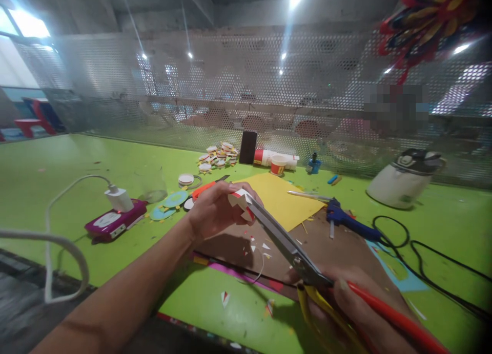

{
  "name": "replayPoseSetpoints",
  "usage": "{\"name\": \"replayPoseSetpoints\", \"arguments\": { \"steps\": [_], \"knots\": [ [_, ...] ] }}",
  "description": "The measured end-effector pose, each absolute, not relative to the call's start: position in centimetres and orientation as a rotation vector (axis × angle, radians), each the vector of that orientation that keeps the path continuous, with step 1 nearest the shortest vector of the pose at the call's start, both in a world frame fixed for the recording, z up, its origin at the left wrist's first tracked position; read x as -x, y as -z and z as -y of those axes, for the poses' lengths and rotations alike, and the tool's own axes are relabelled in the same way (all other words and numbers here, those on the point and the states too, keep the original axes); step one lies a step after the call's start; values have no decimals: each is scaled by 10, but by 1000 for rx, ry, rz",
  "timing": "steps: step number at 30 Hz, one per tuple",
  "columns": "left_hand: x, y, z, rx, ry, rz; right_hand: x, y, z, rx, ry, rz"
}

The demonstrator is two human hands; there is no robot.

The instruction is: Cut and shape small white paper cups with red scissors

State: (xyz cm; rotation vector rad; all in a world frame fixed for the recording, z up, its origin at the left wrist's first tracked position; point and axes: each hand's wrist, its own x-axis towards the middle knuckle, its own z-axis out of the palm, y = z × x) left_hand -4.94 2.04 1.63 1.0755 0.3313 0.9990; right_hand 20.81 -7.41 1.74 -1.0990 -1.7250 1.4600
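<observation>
Head view, as seen from beside the desk [115, 159]: the left hand [211, 208] is closed on the cut paper piece [241, 199], white and red with a jagged edge, held up above the brown sheet [346, 249] near the middle of the desk; the right hand [361, 318] grips the scissors [282, 241] by the handles, their blade tips right at the piece, though I cannot tell whether they bite into it. The cutting looks partly done to me; pointed notches already show along the edge, and white and red scraps [252, 248] lie on the brown sheet below; how much of the edge is left to trim is hidden by the fingers. At the far side sits a heap of small round pieces [221, 157], white with yellow points, which look further along than the one in hand; right of them, past a dark upright slab [248, 147], a red and white paper cup [277, 164] appears uncut. As for writing, the print on the cup is too small to read; the mark on the kettle [400, 185] at far right is a greenish blur; I can make out no brand anywhere.
</observation>
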Motion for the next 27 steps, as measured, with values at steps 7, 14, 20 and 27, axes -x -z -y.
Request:
{"name": "replayPoseSetpoints", "arguments": {
  "steps": [7, 14, 20, 27],
  "knots": [
    [49, -16, -22, -1087, -1002, -312, -213, -13, 70, 1056, -1486, 1768],
    [48, -16, -21, -1075, -1004, -314, -212, -10, 75, 1092, -1421, 1708],
    [48, -16, -21, -1081, -1001, -320, -213, -10, 75, 1119, -1356, 1763],
    [48, -17, -20, -1065, -1005, -329, -213, -11, 76, 1118, -1285, 1816]
  ]
}}
